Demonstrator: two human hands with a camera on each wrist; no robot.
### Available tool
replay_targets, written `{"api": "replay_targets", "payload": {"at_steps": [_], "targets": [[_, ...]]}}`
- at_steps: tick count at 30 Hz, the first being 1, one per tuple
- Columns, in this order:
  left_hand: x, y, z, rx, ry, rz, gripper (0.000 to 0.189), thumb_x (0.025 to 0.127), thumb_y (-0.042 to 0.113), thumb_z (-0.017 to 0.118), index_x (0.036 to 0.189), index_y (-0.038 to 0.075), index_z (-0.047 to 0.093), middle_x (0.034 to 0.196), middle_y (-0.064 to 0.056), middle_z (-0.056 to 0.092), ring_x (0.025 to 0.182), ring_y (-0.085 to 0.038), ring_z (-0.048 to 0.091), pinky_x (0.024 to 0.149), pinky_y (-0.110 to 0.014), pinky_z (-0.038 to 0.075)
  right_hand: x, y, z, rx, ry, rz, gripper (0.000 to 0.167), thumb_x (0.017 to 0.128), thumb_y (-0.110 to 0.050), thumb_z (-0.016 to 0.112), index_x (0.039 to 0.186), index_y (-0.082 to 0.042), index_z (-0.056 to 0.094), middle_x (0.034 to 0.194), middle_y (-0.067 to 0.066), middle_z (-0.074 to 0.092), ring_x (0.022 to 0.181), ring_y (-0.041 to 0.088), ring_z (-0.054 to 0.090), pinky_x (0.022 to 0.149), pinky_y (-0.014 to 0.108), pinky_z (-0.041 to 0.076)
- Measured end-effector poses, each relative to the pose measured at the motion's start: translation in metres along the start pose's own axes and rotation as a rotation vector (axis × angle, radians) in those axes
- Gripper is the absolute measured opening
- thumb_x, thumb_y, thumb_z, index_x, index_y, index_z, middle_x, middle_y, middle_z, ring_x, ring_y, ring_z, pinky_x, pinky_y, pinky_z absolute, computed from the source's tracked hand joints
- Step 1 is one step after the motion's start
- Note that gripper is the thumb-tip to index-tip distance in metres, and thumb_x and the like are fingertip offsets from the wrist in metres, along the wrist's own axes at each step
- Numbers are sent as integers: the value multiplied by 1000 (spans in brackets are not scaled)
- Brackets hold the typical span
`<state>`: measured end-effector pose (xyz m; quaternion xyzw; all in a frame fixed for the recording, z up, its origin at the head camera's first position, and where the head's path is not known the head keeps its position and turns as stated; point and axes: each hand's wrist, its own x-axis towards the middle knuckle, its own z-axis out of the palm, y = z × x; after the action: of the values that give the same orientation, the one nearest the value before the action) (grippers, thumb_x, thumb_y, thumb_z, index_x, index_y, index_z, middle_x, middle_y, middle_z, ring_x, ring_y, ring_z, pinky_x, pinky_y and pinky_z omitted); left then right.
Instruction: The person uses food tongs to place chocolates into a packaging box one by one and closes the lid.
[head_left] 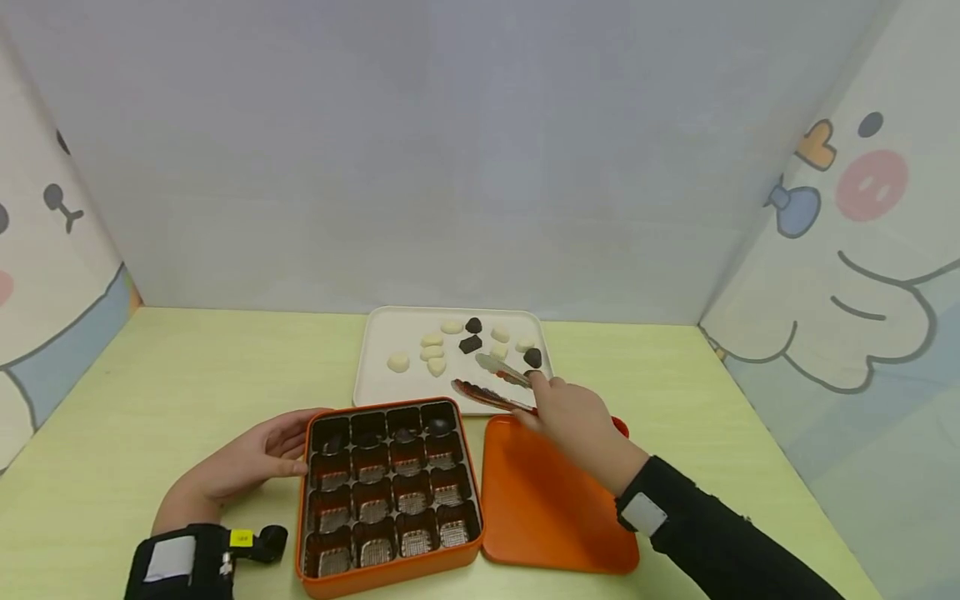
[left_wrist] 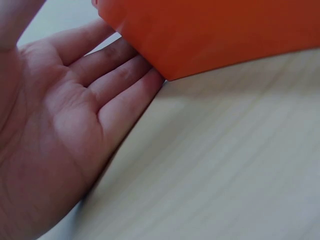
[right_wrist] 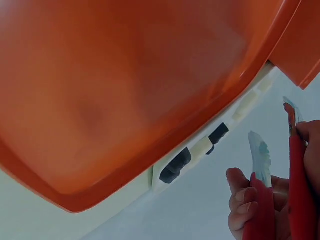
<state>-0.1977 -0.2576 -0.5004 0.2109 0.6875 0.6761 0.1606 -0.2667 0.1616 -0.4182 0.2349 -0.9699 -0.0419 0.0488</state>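
Note:
My left hand (head_left: 258, 458) holds the far left corner of an orange box (head_left: 390, 573), thumb on its left side and fingers at the corner. In the left wrist view the fingers (left_wrist: 107, 75) reach the box's orange wall (left_wrist: 215, 35); their tips are hidden behind it. A dark insert divides the box into rows of compartments; dark pieces (head_left: 438, 427) lie in the far row. My right hand (head_left: 577, 421) grips red-handled tongs (right_wrist: 260, 212), their jaws apart over the near right part of a white tray (head_left: 375, 383). White pieces (head_left: 398, 362) and dark chocolates (head_left: 471, 343) lie on the tray.
An orange lid (head_left: 555, 508) lies right of the box, under my right forearm, with a bit of red (head_left: 620, 427) near its far right corner. The tray stands behind both. A grey wall (head_left: 450, 167) closes the back of the pale table (head_left: 240, 358); printed panels flank it.

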Motion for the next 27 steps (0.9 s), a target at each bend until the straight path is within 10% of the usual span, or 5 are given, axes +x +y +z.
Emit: {"api": "replay_targets", "payload": {"at_steps": [4, 27], "targets": [[-1, 0, -1, 4, -1, 4, 69, 92, -5, 61, 148, -11, 22, 147, -16, 41, 127, 1, 43, 101, -19, 37, 15, -3, 9, -47, -47, 11, 50, 93, -52, 59, 96, -3, 56, 61, 4, 47, 48, 18, 46, 42, 29, 41], [-1, 1, 1, 6, 17, -11, 69, 91, -4, 62, 149, -9, 25, 149, -28, 34, 127, 0, 43, 101, -19, 37, 56, -28, 36, -168, -2, -39, 47, 98, -52, 51, 87, -6, 52, 56, 3, 45, 44, 17, 45, 40, 27, 39]]}}
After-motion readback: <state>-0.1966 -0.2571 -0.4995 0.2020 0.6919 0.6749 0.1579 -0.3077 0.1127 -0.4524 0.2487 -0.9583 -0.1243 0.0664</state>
